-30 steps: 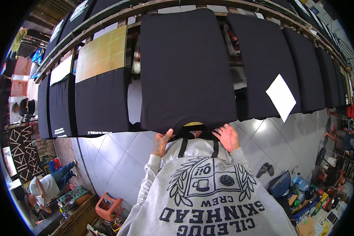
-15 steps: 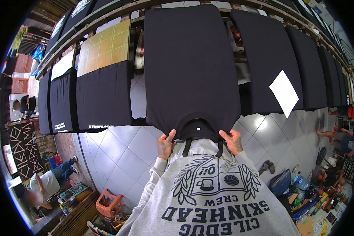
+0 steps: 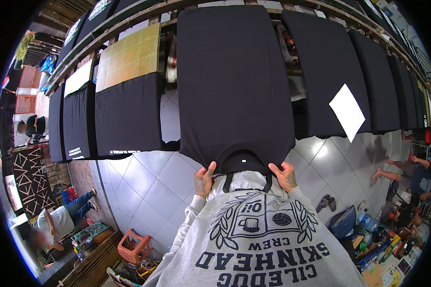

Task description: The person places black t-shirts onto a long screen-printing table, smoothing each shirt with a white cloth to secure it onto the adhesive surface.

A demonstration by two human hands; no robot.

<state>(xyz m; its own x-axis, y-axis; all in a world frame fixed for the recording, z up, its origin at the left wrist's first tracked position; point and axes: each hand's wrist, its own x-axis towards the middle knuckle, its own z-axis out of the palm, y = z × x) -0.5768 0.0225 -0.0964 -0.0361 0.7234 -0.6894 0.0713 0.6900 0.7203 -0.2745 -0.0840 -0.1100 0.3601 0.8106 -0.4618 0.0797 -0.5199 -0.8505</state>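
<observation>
A black T-shirt [image 3: 234, 81] is stretched flat over a long board in front of me, its neck opening toward me. My left hand [image 3: 204, 179] pinches the shirt's near edge left of the collar [image 3: 242, 160], thumb on top. Right of the collar, my right hand [image 3: 283, 176] grips the same edge in the same way. The fingers under the cloth are mostly hidden. A small white label shows inside the neck. The shirt's near end hangs past the board, drawn toward my grey sweatshirt [image 3: 263, 229].
More black shirts on boards line both sides, such as one [image 3: 323, 62] with a white sheet [image 3: 347, 113] on it. At left, a yellowish gridded board [image 3: 129, 57] is partly bare. An orange stool [image 3: 134, 246], sandals [image 3: 326, 203] and clutter stand on the floor. Other people sit at both sides.
Both hands have come slightly nearer to me, and the shirt's collar has moved with them. At the right, a seated person's leg has shifted.
</observation>
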